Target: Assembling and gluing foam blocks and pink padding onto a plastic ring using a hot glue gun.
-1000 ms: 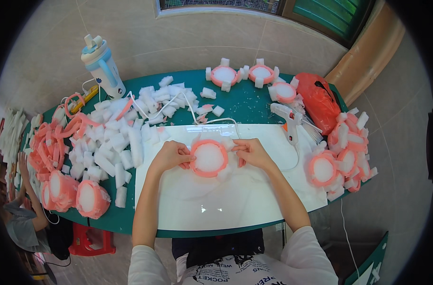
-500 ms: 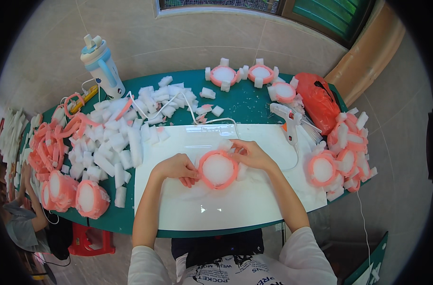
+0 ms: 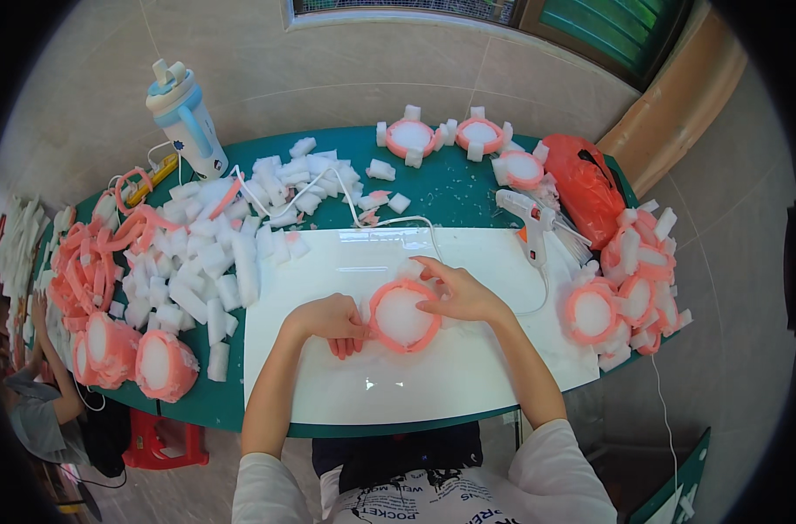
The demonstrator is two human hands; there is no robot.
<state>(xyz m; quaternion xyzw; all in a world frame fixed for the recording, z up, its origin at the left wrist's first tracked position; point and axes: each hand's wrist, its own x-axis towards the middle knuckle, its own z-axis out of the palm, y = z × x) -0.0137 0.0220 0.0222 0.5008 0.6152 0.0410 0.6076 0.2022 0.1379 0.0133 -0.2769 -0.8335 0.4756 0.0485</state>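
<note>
A round foam piece (image 3: 404, 316), with a white centre inside a pink ring, sits on the white board in front of me. White foam blocks stick out from its rim; one block (image 3: 409, 269) shows at the top. My left hand (image 3: 335, 325) is closed at the ring's left edge, fingers curled down and partly hiding a block there. My right hand (image 3: 459, 295) grips the upper right side, with the thumb over the white centre and the index finger by the top block.
White foam blocks (image 3: 188, 262) and pink foam strips (image 3: 79, 262) heap at left. A glue gun (image 3: 533, 223) lies near a red bag (image 3: 581, 188) and finished-looking foam rings (image 3: 593, 314) at right. A bottle (image 3: 188, 122) stands at back left. Another person's arm (image 3: 57, 358) shows at far left.
The round foam piece has shifted slightly right and down. My right thumb has come over its white centre. My left hand stays at the left edge, its fingers pointing more downward.
</note>
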